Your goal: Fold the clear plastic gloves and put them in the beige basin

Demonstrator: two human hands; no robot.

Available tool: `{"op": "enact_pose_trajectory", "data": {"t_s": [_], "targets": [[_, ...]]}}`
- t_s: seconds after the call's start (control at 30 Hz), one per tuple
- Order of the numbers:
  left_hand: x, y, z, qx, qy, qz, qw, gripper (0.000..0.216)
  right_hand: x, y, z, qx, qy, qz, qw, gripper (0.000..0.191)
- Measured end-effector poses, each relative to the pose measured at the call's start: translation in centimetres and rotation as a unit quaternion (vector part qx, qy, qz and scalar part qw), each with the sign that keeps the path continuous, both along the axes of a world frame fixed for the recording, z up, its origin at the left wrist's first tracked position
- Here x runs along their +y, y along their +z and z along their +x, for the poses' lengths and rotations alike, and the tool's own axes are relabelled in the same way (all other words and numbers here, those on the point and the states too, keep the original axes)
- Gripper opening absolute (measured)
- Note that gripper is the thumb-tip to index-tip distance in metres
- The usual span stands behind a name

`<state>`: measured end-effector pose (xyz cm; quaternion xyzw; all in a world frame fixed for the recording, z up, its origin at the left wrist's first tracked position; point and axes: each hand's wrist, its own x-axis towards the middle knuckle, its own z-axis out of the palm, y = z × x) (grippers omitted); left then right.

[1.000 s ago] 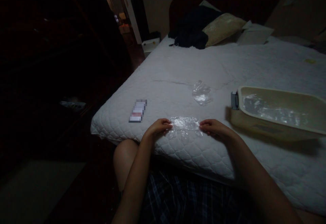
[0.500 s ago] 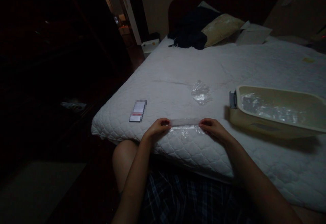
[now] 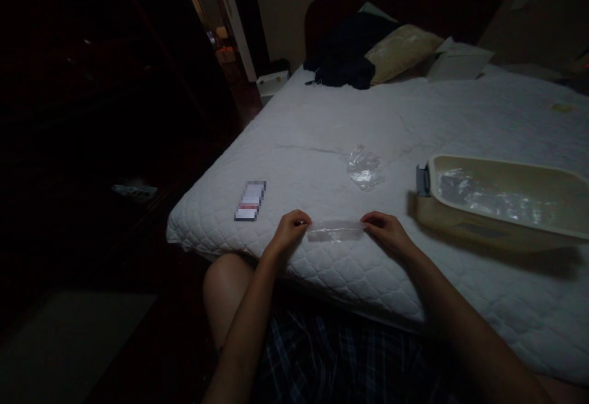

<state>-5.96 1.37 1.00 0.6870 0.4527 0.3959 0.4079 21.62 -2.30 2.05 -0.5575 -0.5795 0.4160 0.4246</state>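
Observation:
A clear plastic bag is stretched flat in a narrow strip above the bed's front edge. My left hand pinches its left end between thumb and fingers. At the other end, my right hand pinches it in the same way. Beyond my hands, a crumpled clear plastic piece lies on the white quilted bed cover. A beige plastic bin with a grey latch stands to the right, with shiny clear plastic inside.
A phone with a blurred screen lies left of my hands. Dark cloth, a yellowish pillow and a white box are near the headboard. A small white cabinet stands beside the bed. The floor at left is dark.
The plastic bag between my hands has changed from a bunched, hanging shape to a flatter, narrower strip. My hands have shifted very slightly; the bin and phone stay put.

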Motion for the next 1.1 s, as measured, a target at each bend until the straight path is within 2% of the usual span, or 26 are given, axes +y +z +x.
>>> {"op": "enact_pose_trajectory", "data": {"t_s": [0.07,0.27,0.4,0.57,0.63,0.77,0.87,0.93,1.03,1.1], "targets": [[0.1,-0.2,-0.2,0.012,-0.009,0.026,1.0,0.021,0.0,0.0,0.1,-0.014,0.005,0.011,1.0,0.02],[-0.5,0.0,-0.1,0.07,0.001,0.039,0.997,0.017,-0.2,-0.9,0.8,-0.058,0.032,0.048,0.997,0.018],[-1.2,0.9,0.1,0.126,0.0,0.086,0.988,0.016,-0.5,-1.2,1.1,-0.104,0.034,0.103,0.989,0.02],[-1.9,2.4,0.5,0.185,0.031,0.134,0.973,0.02,-0.7,-1.0,0.7,-0.142,0.024,0.136,0.98,0.027],[-2.2,2.8,0.9,0.212,0.016,0.162,0.964,0.018,-0.6,-1.0,0.5,-0.152,0.026,0.144,0.977,0.027],[-2.7,2.7,1.9,0.305,-0.059,0.197,0.93,0.014,-0.7,-0.1,0.1,-0.201,0.019,0.146,0.969,0.026],[-2.9,2.1,2.7,0.374,-0.082,0.204,0.901,0.014,-1.2,1.7,-0.7,-0.28,-0.033,0.16,0.946,0.025],[-2.9,1.7,3.0,0.399,-0.083,0.21,0.888,0.014,-1.6,3.0,-2.0,-0.332,-0.042,0.17,0.927,0.022],[-2.9,1.6,3.1,0.415,-0.083,0.217,0.88,0.013,-1.8,4.2,-4.9,-0.419,0.021,0.141,0.897,0.02],[-2.9,1.7,3.1,0.419,-0.082,0.22,0.877,0.014,-1.6,4.2,-6.9,-0.486,0.07,0.109,0.864,0.021]]}}
